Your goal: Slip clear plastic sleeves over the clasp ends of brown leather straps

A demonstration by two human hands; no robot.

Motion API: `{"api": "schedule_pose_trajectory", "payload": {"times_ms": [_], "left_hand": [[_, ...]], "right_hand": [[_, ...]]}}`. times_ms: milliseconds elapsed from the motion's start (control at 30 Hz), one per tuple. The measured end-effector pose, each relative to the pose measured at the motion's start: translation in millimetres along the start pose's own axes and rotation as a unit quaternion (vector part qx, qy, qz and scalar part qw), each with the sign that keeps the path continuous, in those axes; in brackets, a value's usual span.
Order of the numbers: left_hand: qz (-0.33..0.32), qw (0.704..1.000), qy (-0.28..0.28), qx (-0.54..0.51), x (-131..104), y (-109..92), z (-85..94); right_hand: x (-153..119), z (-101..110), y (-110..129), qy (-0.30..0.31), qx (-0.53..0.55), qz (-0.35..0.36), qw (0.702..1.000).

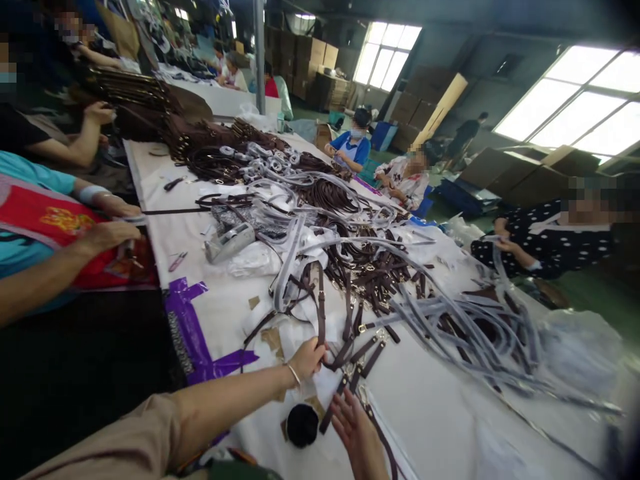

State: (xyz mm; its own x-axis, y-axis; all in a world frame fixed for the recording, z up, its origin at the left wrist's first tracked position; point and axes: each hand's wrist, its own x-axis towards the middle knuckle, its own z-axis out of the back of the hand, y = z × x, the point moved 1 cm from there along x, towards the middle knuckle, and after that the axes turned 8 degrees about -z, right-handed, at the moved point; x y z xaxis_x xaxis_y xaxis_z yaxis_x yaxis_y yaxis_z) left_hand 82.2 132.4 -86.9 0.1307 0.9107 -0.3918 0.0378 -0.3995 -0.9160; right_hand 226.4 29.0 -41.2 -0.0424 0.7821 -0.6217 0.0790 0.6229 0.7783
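Observation:
My left hand [307,360], with a thin bracelet at the wrist, is closed on a dark brown leather strap [321,310] that has a small buckle and rises away from the fingers. My right hand [356,430] lies lower and to the right, fingers spread, with nothing seen in its grasp. Just beyond its fingertips are short brown straps with metal clasps [370,357]. Below my left hand stands a round container [302,425] with a black top. A large heap of brown straps [380,267] covers the table's middle.
Straps in clear plastic sleeves [460,327] spread across the right of the white table [430,413]. Purple tape [187,333] marks the left edge, near small scissors [177,261]. A co-worker in a red apron [45,220] works at left; a person in polka dots [550,240] works opposite.

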Motion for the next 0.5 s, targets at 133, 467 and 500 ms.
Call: {"api": "schedule_pose_trajectory", "payload": {"times_ms": [133,467,500], "left_hand": [[0.023,0.998,0.049,-0.039,-71,14,-24.9],[0.076,0.997,-0.028,-0.021,-96,29,19.4],[0.071,0.997,-0.038,-0.020,-97,28,24.5]], "right_hand": [[23,0,13,0.002,0.317,-0.030,0.948],[-110,151,-69,-0.095,0.436,0.071,0.892],[-123,162,-85,-0.128,0.437,0.072,0.887]]}}
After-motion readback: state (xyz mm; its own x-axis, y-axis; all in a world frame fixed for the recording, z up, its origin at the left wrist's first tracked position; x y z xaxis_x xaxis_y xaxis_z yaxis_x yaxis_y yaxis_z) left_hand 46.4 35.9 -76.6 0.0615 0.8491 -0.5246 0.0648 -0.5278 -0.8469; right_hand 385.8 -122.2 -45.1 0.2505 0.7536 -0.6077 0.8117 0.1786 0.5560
